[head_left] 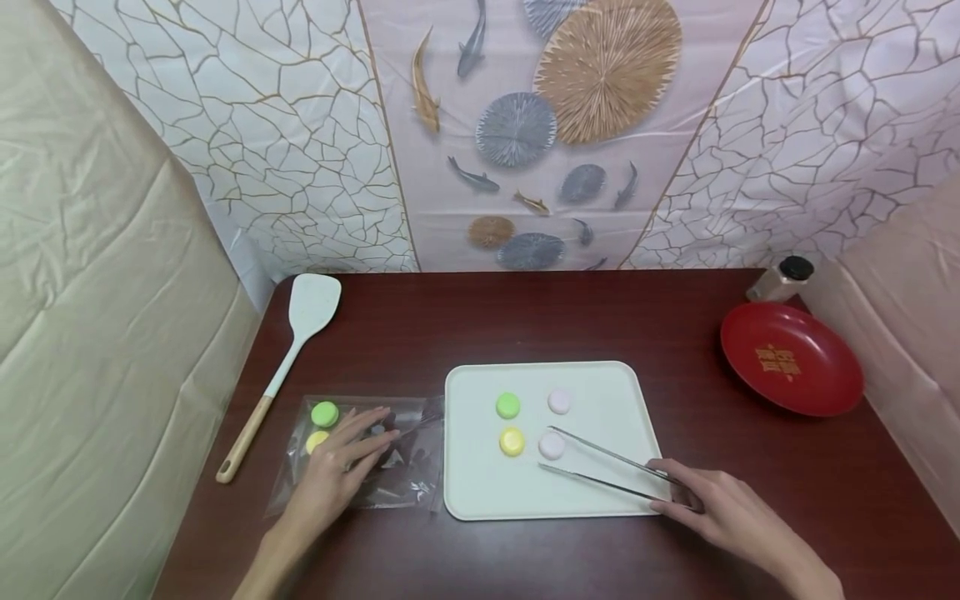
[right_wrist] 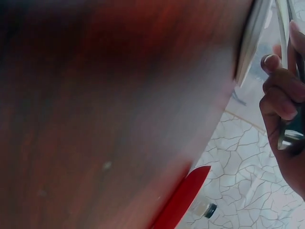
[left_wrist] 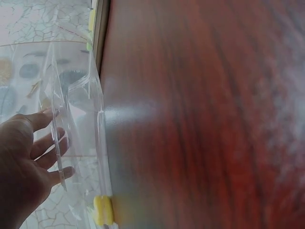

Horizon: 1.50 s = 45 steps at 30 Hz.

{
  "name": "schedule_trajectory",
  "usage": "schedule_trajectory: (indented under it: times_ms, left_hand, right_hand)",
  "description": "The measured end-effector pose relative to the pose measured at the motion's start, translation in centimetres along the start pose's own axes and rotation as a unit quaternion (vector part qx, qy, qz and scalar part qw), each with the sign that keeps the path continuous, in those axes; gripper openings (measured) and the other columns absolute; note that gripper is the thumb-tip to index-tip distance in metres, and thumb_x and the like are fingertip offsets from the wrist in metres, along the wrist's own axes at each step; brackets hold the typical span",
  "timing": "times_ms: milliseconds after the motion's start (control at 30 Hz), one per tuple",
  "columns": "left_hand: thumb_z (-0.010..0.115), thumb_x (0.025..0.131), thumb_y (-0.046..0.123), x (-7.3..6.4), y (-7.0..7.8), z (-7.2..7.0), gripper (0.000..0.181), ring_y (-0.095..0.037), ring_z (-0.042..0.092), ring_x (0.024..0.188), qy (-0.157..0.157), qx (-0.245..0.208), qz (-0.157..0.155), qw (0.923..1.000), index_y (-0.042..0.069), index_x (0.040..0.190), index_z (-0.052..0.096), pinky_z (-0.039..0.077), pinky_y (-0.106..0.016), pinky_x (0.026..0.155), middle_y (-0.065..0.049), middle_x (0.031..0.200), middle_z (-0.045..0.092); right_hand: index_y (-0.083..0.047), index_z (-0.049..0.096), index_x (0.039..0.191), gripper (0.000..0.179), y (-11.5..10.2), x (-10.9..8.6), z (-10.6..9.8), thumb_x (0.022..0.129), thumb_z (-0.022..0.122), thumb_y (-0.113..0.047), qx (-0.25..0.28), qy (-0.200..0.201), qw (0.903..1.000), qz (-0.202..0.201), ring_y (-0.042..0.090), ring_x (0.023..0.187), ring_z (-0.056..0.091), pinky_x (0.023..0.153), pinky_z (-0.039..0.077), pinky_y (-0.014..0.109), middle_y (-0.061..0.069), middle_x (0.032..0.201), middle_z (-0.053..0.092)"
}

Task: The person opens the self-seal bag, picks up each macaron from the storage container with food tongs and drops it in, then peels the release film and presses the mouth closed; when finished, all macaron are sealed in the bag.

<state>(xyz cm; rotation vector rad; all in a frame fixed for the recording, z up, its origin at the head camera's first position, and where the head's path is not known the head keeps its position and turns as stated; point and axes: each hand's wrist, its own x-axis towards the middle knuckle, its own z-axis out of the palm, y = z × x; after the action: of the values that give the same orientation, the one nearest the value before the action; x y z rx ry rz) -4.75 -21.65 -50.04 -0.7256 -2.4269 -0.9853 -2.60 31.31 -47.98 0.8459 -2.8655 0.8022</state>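
Macaron (head_left: pixel 552 445), the nearer pale one, sits on the tray (head_left: pixel 600 383) between the tips of the tongs (head_left: pixel 615 457), and I see a gap at either side of it. I judge that I am at the pick-up step: the tongs are lined up but not yet squeezed. My right grip (head_left: pixel 716 508) is curled round their rear end, with a digit on each arm, and leaves them spread wider than the piece.

My left grip (head_left: pixel 337 462) lies over the clear bag (head_left: pixel 412 479) on the desk (head_left: pixel 525 562), its fingers long and parted, touching the film. Whether any fingertip is inside the mouth I cannot tell. Near the bag's far left corner are a green piece (head_left: pixel 326 414) and a yellow piece (head_left: pixel 317 441); what is under my fingers is too hidden to name. The tray also bears a green one (head_left: pixel 507 405), a yellow one (head_left: pixel 512 441) and a second pale one (head_left: pixel 558 401).

As I read it, the next move calls for a light, even squeeze until both tips bear on the sides, then a level lift and a carry left to the bag, with my left grip raising the film to make room. The smooth shell could slip or crack if I press hard, and a low carry could knock the yellow one, just beside it.
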Motion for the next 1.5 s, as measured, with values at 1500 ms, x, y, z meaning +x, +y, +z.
schedule_trajectory:
  times_ms: [1500]
  left_hand:
    - [0.086,0.083,-0.012,-0.3,-0.5,0.3,0.043,-0.04,0.073,0.126,0.012,-0.003,0.008,0.9999,0.007,0.121,0.084,0.036,-0.033,0.131,-0.02,0.138,0.075]
  right_hand:
    - [-0.012,0.078,0.136,0.037,-5.8,7.0,1.5,0.104,0.079,-0.032,0.066,-0.104,0.9915,-0.041,-0.008,0.075,0.05,0.072,0.048,0.02,-0.024,0.074,0.053]
